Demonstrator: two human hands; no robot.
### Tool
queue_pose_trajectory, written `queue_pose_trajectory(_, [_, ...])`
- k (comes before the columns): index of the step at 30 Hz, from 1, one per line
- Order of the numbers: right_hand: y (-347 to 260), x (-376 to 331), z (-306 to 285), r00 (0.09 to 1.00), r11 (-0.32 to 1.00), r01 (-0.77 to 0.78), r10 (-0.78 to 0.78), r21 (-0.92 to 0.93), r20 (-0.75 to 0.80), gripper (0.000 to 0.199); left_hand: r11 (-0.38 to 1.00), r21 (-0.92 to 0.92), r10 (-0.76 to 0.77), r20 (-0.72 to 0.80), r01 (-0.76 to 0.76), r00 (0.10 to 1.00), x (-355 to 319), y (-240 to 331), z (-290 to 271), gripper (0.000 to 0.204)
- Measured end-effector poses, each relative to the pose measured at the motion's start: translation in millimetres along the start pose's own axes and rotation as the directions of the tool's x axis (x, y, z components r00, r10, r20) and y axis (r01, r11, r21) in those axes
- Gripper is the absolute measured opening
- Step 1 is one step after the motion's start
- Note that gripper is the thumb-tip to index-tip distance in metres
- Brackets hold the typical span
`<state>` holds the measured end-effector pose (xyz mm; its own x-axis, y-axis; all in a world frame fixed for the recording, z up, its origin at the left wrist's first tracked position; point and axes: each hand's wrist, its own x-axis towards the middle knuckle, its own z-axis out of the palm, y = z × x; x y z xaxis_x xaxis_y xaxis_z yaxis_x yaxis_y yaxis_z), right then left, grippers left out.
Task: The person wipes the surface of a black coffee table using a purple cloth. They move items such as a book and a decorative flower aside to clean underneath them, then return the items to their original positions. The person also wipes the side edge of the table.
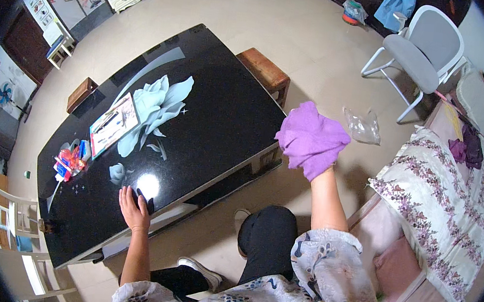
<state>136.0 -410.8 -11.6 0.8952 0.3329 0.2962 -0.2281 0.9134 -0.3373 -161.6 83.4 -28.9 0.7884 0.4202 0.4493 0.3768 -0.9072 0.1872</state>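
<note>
A purple cloth (314, 140) hangs bunched over my right hand (325, 176), just past the right end of the black glossy table (221, 119). It covers my fingers, and only the wrist shows below it. My left hand (134, 209) lies on the table's near edge, fingers stretched out on the surface, with nothing in it. To its left on the tabletop sits a heap of small red, blue and white packets (71, 161). Beyond that lies a clipboard-like board (115, 125) with pens on it. A pale flower picture decorates the tabletop.
Wooden stools (265, 74) stand along the table's far side. A clear plastic bag (363, 126) lies on the floor right of the cloth. At the right are a grey chair (422, 49) and a sofa with a flowered cover (425, 200). White chairs (14, 215) stand at the left.
</note>
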Motion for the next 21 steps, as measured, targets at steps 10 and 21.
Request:
queue_pose_trajectory(10, [-33,-8,5,0.989,0.995,-0.089,0.082,-0.053,-0.121,0.042,0.999,-0.032,0.033,-0.051,-0.035,0.998,5,7,2,0.047])
queue_pose_trajectory(21, [67,-2,-60,0.955,0.976,-0.141,0.178,-0.168,0.236,0.035,0.998,-0.018,0.052,-0.051,-0.053,0.997,2,-1,6,0.046])
